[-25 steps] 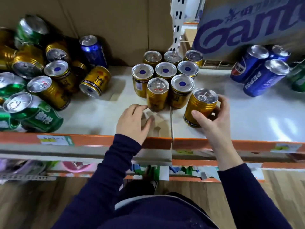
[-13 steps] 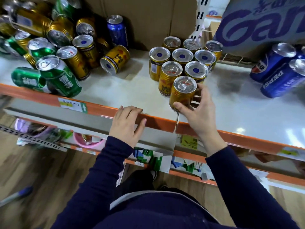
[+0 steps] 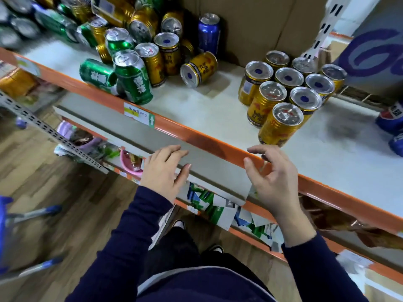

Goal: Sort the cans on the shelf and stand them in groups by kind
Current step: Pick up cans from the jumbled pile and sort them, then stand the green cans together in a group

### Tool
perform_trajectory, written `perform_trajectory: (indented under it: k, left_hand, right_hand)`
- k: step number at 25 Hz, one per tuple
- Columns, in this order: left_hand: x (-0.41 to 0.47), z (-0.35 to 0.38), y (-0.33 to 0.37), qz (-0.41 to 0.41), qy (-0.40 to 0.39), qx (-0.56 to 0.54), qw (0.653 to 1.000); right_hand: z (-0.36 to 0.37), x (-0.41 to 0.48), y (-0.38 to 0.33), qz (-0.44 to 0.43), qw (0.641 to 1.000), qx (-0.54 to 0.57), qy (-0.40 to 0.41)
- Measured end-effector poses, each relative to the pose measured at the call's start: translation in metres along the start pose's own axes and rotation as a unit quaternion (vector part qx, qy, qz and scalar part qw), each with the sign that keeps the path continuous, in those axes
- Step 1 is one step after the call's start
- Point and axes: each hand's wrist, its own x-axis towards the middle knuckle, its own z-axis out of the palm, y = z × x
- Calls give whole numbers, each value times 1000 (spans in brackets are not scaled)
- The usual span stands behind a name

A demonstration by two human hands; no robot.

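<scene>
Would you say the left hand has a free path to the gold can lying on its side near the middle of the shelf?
Probably yes. The left hand is empty by the shelf edge, and the tipped gold can lies apart from the pile, with bare shelf in front of it.

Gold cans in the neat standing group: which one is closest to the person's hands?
The front gold can, standing alone nearest the shelf's orange edge.

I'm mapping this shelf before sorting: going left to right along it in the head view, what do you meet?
Jumbled heap of green and gold cans → gold can lying on its side → upright cluster of gold cans → blue cans at the right edge.
</scene>
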Motion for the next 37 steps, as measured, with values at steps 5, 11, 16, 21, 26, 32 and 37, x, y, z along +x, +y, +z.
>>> perform_trajectory:
  k: [5,11,16,21,26,32,37]
  left_hand:
    - [-11,-30,-51,-53,38,8,998]
    - [-21,-86,-148,-89,73,5,993]
    - [0,-125,-224,-60,63,10,996]
    - [35,-140,-259,18,33,-1,999]
    - [70,-134,-266,56,26,-36,997]
    - [131,-121,-252,136,3,36,990]
    - [191,-110,-242,125,-66,97,985]
  right_hand:
    - [44,15,-45,-30,996,-3,-88]
    - [134,38,-109,-43,992,18,-114]
    - [201,77,-154,-38,999,15,-28]
    - [233,126,-164,75,996,-1,55]
    - [252,153,-161,128,988,61,68]
    - [234,141,-162,88,973,161,139]
    - [207,111,-165,125,962,175,171]
